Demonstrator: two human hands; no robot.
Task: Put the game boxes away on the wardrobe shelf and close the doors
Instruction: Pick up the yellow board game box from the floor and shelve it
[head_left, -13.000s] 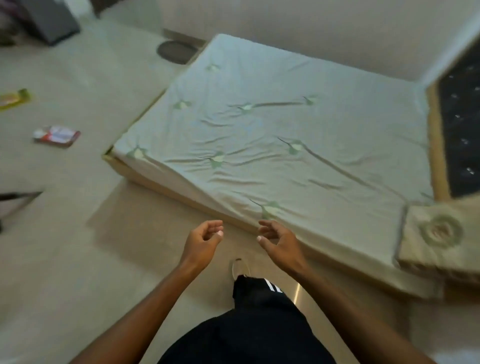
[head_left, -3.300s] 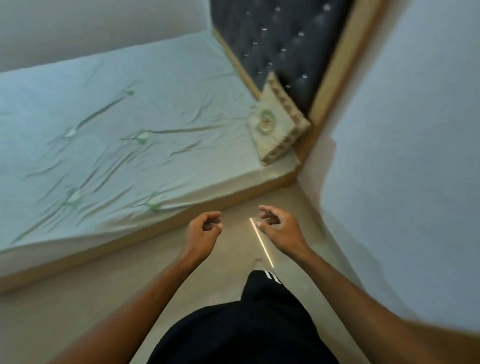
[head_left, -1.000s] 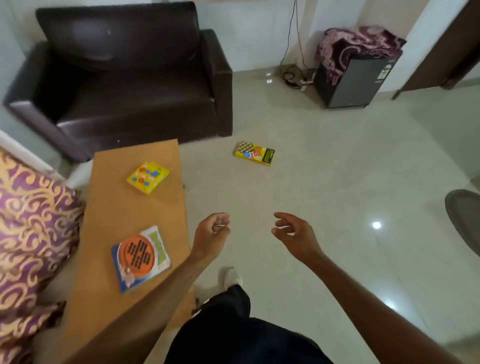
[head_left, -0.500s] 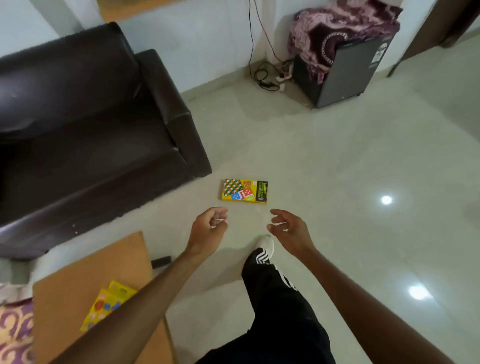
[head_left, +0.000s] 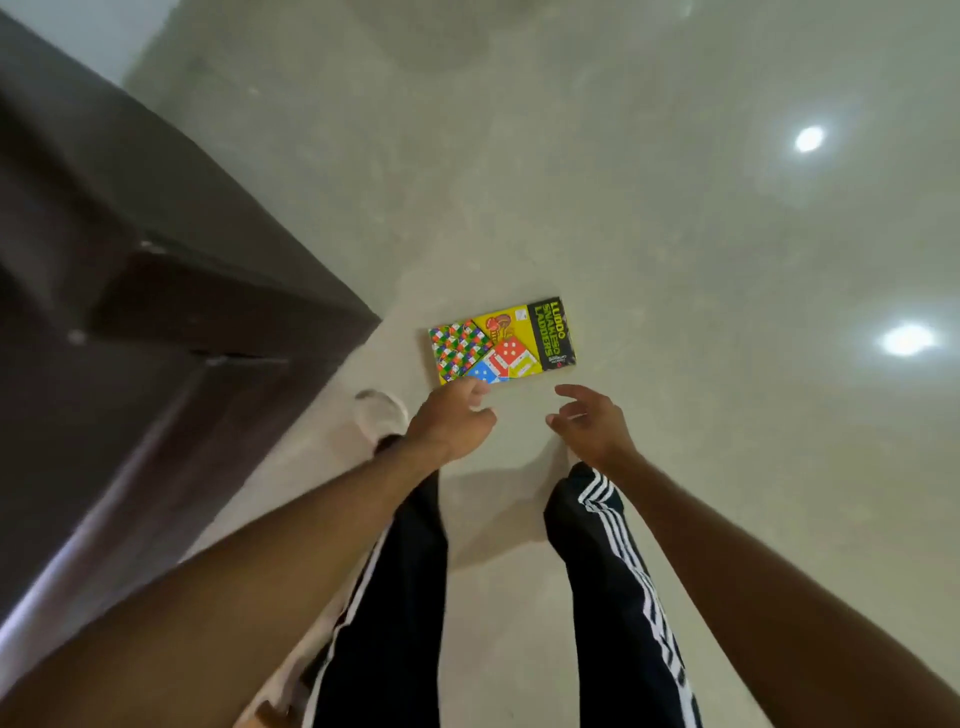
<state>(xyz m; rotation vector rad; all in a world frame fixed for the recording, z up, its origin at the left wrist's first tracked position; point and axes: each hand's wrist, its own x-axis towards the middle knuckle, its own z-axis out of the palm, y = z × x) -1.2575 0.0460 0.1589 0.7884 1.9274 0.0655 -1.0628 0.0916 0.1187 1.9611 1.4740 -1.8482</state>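
At the centre of the frame the game box (head_left: 502, 340) lies flat on the glossy floor (head_left: 675, 234), our left hand (head_left: 451, 420) and right hand (head_left: 592, 421) loosely spread and empty just below it; fingertips may slide it away.

One game box (head_left: 502, 340) is counted, lying flat on the floor (head_left: 675, 234). Two hands are recorded: one left hand (head_left: 451, 422) and one right hand (head_left: 592, 422), neither holding anything. One dark sofa (head_left: 156, 338) is noted at the left. One white shoe (head_left: 380, 415) is seen near the sofa corner. Two trouser legs (head_left: 395, 597) with white stripes are counted. Two bright light reflections (head_left: 906, 339) are observed on the floor at the right.
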